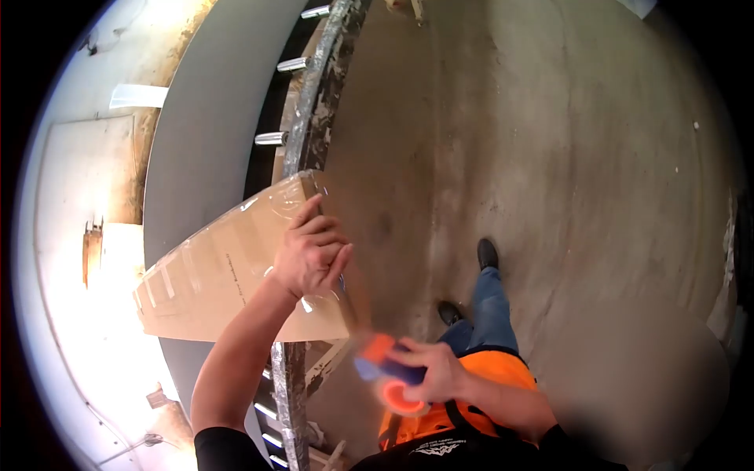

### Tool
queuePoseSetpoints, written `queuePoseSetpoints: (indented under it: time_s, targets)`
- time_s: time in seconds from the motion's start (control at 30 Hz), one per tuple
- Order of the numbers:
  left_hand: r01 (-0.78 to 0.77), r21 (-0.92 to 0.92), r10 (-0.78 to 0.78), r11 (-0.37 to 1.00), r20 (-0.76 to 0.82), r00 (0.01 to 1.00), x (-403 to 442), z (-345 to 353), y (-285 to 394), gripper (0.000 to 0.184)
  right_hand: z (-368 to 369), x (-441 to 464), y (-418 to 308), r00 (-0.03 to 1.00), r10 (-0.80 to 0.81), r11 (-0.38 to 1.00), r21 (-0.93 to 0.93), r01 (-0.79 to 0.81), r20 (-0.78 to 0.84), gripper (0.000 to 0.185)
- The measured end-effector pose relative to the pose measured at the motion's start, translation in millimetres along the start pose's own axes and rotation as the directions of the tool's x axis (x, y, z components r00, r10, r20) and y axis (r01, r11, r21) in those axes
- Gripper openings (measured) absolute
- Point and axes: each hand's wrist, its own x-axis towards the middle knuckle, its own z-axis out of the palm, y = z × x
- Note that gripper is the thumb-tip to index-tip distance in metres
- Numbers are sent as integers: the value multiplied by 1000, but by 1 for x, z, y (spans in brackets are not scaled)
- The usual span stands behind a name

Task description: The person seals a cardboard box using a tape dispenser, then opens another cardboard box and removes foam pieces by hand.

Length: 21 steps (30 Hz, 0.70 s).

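A cardboard box (212,271) with clear tape along its edges lies across the grey surface and the metal roller frame. My left hand (314,250) rests on the box's right edge, its fingers bent over the corner, the thumb apart. Just off the box's lower right corner, my right hand (436,373) is wrapped round a tape dispenser (399,367) with blue and orange parts. The dispenser is blurred by motion. Whether tape runs from it to the box cannot be made out.
Rollers (271,139) line the metal frame (314,94) beside a long grey panel (208,118) on the left. Brown concrete floor (597,173) stretches to the right, under my feet. A blurred round patch covers the lower right.
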Motion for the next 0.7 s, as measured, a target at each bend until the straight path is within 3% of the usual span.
queuePoseSetpoints:
  time_s: [0.07,0.13,0.2,0.27,0.33,0.4,0.47,0.5,0.53,0.57,0.67,0.7]
  targets:
    - [0,3,0,1000,-24,1000,-2,2,4,13,27,-23,6,998,67,993,103,-66,-14,67]
    - [2,14,-1,1000,-65,998,-4,7,4,14,40,-8,-5,995,100,993,-59,-101,-17,58]
    - [-11,25,12,1000,-58,998,-6,6,5,13,71,25,-6,985,146,986,-72,-154,-95,56]
    - [-6,25,7,1000,-58,998,-8,7,6,13,90,58,-20,940,198,930,-357,-91,278,57]
    - [-10,18,11,1000,-54,999,-7,6,7,12,120,47,-1,980,21,970,-243,28,200,54]
    - [5,16,-4,1000,-59,998,-11,6,8,12,116,40,26,991,-14,994,-107,28,131,58]
    - [-9,5,9,1000,-54,999,-11,7,6,11,60,8,56,997,75,995,64,-76,16,65]
    - [-7,4,7,1000,-56,998,-11,6,8,11,39,1,81,983,179,914,365,-179,34,65]
    - [1,4,-1,1000,-56,998,-14,6,9,11,14,9,77,966,258,697,691,-192,8,65]
    - [3,1,-3,1000,-52,999,-17,6,11,10,-18,26,53,941,335,523,819,-233,54,64]
    - [3,10,-3,1000,-59,998,-17,5,10,10,-37,89,52,989,90,789,598,-141,115,66]
    - [5,5,-5,1000,-56,998,-20,6,10,10,-32,84,45,992,59,896,433,-101,109,67]
